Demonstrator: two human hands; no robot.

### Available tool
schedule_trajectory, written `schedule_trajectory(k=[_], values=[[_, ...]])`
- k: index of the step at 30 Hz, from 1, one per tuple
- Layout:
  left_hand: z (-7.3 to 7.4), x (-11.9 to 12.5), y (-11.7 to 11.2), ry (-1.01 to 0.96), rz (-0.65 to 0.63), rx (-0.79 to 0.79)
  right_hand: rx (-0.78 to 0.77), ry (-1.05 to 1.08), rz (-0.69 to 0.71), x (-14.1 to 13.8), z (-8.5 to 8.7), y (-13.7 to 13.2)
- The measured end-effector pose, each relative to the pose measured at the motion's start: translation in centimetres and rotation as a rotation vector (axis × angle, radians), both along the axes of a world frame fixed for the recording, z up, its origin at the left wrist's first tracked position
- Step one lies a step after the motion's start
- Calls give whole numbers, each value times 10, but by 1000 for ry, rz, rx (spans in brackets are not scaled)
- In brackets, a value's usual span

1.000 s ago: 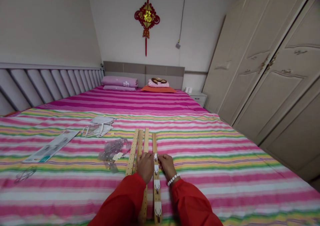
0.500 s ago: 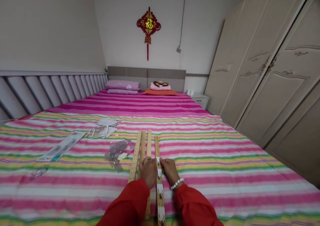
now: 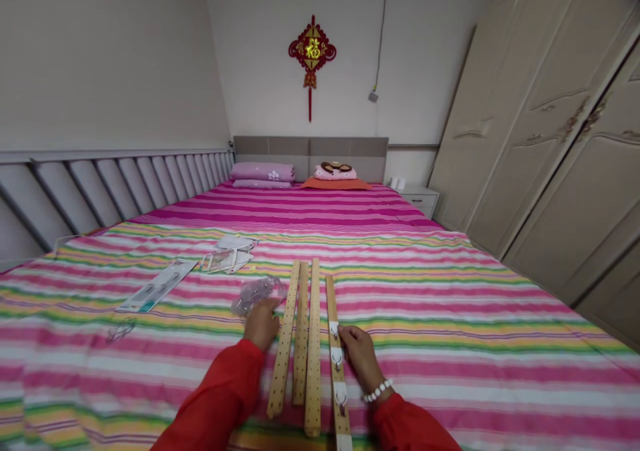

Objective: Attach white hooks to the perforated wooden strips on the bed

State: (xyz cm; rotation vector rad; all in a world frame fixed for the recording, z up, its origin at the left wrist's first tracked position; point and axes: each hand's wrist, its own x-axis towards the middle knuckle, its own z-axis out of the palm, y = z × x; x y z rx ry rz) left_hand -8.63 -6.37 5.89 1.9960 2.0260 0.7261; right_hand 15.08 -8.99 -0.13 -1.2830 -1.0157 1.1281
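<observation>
1. The left hand (image 3: 261,324) lies on the striped bed (image 3: 450,344) toward its near edge, just left of the wooden strips. Its fingertips touch or nearly touch a crumpled clear plastic bag (image 3: 256,291). The hand is blurred, so I cannot tell how far its fingers are spread.
2. The right hand (image 3: 358,352) rests against the right edge of the hooked strip (image 3: 331,304). Its fingers are drawn narrow, with the tips at the top white hook (image 3: 333,329). I cannot tell whether they pinch it or only press on it.
3. The hooked strip lies flat and runs lengthwise from the bed's near edge toward the headboard. More white hooks sit along it, nearer the person.
4. Three perforated wooden strips (image 3: 314,331) lie side by side just left of the hooked strip. They run roughly parallel to it, between the two hands.
5. Further toward the bed's left edge lie a long packaging card (image 3: 157,286) and a few clear packets (image 3: 231,259).
6. Both arms wear red sleeves, and a white bead bracelet (image 3: 378,391) circles the right wrist.
7. Pillows (image 3: 263,172) lie at the headboard end, and a wardrobe (image 3: 560,144) stands along the bed's right side.
</observation>
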Motion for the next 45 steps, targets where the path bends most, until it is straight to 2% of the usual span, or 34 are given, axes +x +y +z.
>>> schedule_trajectory(k=[3,5,9,13,17,21,23,26,29,32,37,41,43,45], values=[[3,-17,6,209,32,-17,13,1,-11,0,0,0],[2,-19,9,259,51,-13,22,3,-13,0,0,-1],[0,-19,12,274,78,15,24,19,-15,0,2,-1],[2,-24,10,208,137,42,-15,30,3,1,2,-2],[10,-30,6,34,189,77,-14,56,-3,1,-1,-2],[19,-27,10,-410,221,165,-8,87,-15,1,-3,1],[24,-19,12,-636,157,183,-30,118,-21,1,-3,2],[31,-1,12,-845,-15,79,-61,200,-37,1,0,2],[34,22,8,-892,-155,-58,-62,280,-66,3,7,3],[30,47,8,-874,-251,-154,-23,296,-85,4,18,6],[12,85,22,-898,-321,-235,12,282,-6,6,36,20],[-4,100,38,-887,-367,-244,48,283,41,6,42,34],[-9,103,44,-833,-345,-233,52,281,36,4,41,39],[-13,105,49,-770,-263,-211,33,281,26,2,39,43]])
